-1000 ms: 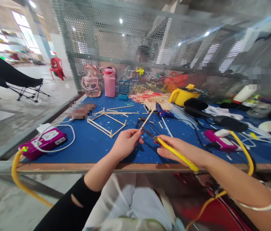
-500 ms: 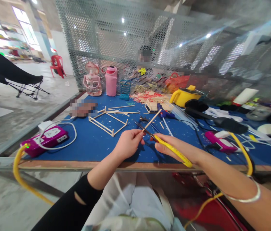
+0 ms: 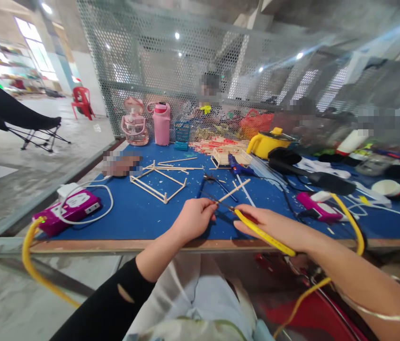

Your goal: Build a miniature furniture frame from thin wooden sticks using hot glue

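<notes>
My left hand (image 3: 198, 218) is closed in a pinch on the near end of a thin wooden stick (image 3: 235, 191), which slants up to the right over the table. Yellow-handled scissors (image 3: 264, 234) are in my right hand (image 3: 274, 223), their dark blades at the stick close to my left fingertips. Whether the blades bite into the stick I cannot tell. Beyond my left hand lies a frame of glued wooden sticks (image 3: 150, 189) with short upright corner posts. Blue-handled pliers (image 3: 211, 178) lie just past my hands.
A blue glue gun (image 3: 237, 166) lies by a small wooden stick structure (image 3: 219, 160). Red-tipped sticks (image 3: 214, 144), pink bottles (image 3: 162, 124) and a yellow pot (image 3: 269, 144) stand along the mesh screen. Purple power strips (image 3: 68, 210) with cables sit on both sides. A person is behind the mesh.
Both hands have moved down, nearer the table edge, and my right hand also to the right. The stick has tipped lower and points farther right, the scissors still at it.
</notes>
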The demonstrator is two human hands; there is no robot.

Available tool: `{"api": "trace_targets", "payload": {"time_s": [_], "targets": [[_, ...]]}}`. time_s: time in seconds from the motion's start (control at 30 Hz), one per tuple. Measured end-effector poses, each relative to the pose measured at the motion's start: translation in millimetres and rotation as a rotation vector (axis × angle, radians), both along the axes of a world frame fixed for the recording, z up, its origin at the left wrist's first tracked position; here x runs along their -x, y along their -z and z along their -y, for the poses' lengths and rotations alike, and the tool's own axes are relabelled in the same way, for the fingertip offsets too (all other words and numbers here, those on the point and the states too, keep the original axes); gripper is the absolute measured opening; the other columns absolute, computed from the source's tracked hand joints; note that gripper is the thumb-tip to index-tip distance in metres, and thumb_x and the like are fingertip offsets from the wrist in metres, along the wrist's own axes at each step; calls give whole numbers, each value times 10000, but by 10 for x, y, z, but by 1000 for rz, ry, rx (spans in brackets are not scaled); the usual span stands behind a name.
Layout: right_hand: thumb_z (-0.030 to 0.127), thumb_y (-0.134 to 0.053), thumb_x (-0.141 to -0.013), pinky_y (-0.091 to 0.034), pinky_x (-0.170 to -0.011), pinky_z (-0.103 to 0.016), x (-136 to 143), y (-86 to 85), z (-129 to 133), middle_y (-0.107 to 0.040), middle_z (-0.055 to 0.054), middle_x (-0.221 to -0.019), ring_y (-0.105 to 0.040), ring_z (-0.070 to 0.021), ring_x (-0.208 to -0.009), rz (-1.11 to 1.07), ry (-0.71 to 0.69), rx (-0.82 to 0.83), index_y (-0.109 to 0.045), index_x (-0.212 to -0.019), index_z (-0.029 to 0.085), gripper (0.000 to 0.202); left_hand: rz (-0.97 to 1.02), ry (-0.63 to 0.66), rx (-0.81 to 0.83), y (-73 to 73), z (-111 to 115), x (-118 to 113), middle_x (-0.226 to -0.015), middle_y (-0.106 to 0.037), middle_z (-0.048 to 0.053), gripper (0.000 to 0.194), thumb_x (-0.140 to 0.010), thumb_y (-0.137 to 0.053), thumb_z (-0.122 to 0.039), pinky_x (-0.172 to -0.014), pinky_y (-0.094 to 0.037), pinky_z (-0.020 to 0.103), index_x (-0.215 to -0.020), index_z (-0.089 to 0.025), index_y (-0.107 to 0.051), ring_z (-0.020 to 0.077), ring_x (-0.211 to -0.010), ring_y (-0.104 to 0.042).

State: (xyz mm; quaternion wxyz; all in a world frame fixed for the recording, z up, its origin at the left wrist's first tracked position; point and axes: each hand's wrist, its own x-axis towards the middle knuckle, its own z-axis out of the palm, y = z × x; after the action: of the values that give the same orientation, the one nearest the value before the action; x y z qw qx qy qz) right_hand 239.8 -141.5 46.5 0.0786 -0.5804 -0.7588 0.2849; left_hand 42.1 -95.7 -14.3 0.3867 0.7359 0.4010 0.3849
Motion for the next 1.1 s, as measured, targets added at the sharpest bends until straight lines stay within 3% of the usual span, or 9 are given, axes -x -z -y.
{"api": "trace_targets", "payload": {"time_s": [0.23,0.37,0.47,0.6,0.67,0.77,0.87,0.97,1.1], "targets": [[670,-385,-835,-487,-658,-269,-50,-48,309,-640,-35,-880,-588,-179,-767,-195,82,47,-575,-939,235,485,51,-190,-9,-12,-36,54,-620,-647,15,323,-883,-438,-331,-652,-398,258,-670,-191,-637,158,-610,-569],[565,-497,-821,-494,-756,-356,-378,-65,186,-671,-84,-977,-621,-263,-884,191,256,-39,-562,-1112,231,447,90,-229,62,3,-83,106,-638,-669,13,300,-871,-448,-355,-596,-403,250,-760,-182,-666,150,-576,-561],[383,-489,-846,-461,-855,-398,-658,1,-44,-613,-209,-1175,-595,-327,-1039,584,454,-93,-489,-1266,105,504,111,-222,106,14,-86,93,-634,-667,6,296,-863,-450,-368,-530,-382,239,-832,-176,-674,140,-533,-543],[326,-468,-855,-441,-848,-487,-588,47,-226,-579,-291,-1185,-570,-398,-1066,696,493,-139,-472,-1299,45,525,104,-190,117,-4,-59,59,-611,-647,-4,303,-864,-457,-393,-534,-371,230,-848,-179,-671,131,-533,-532],[311,-408,-887,-404,-868,-553,-348,-6,-201,-582,-263,-1194,-550,-414,-1084,756,426,-370,-542,-1238,97,432,67,-135,91,-40,-28,61,-588,-627,-13,308,-870,-454,-402,-537,-360,228,-845,-185,-671,126,-521,-512],[280,-379,-928,-296,-1024,-529,54,-124,-93,-502,-183,-1357,-433,-332,-1262,658,-16,-842,-500,-1301,156,411,-15,-65,19,-130,41,110,-559,-600,-20,323,-888,-426,-388,-533,-342,228,-780,-192,-660,127,-512,-490],[250,-436,-910,-146,-1057,-631,301,-187,1,-490,-174,-1375,-366,-344,-1308,655,-120,-1016,-566,-1221,171,346,-145,-35,-58,-251,127,201,-566,-597,-18,312,-893,-425,-349,-527,-324,228,-716,-198,-634,127,-520,-489],[186,-428,-902,-161,-1032,-637,400,-183,78,-580,-163,-1263,-463,-334,-1210,628,-168,-979,-627,-1081,170,268,-301,25,-141,-385,232,266,-580,-613,-9,306,-892,-436,-325,-520,-306,234,-690,-203,-632,127,-518,-495],[123,-421,-879,-397,-726,-344,447,-161,158,-682,-80,-858,-613,-209,-789,491,-335,-627,-625,-884,157,207,-416,119,-196,-558,376,291,-615,-643,8,296,-886,-456,-295,-520,-303,233,-671,-202,-637,129,-537,-521]]}}
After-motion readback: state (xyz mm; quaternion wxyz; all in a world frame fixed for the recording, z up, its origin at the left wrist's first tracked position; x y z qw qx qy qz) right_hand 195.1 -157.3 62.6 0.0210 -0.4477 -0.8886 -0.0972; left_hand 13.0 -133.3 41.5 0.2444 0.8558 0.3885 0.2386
